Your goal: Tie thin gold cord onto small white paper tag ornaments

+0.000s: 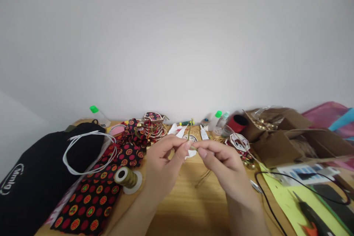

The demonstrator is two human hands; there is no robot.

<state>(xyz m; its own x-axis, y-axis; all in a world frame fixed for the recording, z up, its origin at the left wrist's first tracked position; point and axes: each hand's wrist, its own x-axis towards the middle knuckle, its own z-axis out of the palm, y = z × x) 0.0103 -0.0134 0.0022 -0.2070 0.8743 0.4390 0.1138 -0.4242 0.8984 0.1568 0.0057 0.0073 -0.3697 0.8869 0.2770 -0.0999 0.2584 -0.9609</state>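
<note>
Both of my hands meet in front of me above the wooden table (190,206). My left hand (166,162) pinches a thin olive-green cord (189,132) between thumb and forefinger, and part of that cord rises above the fingertips. My right hand (222,160) grips the same cord in a pinch a short way to the right. Loose cord ends (203,179) hang below, between the hands. How the cord is looped or knotted at the fingertips is too small to tell. Left of my hands stands a spool of olive cord (127,177).
At left lie patterned black-and-red cloth (88,206), a white cable coil (66,158) and a black bag (41,177). Behind are a green-capped bottle (215,121) and a red cylinder (235,123). Cardboard boxes (276,151), a power strip (301,173) and a black-handled tool (311,212) are at right.
</note>
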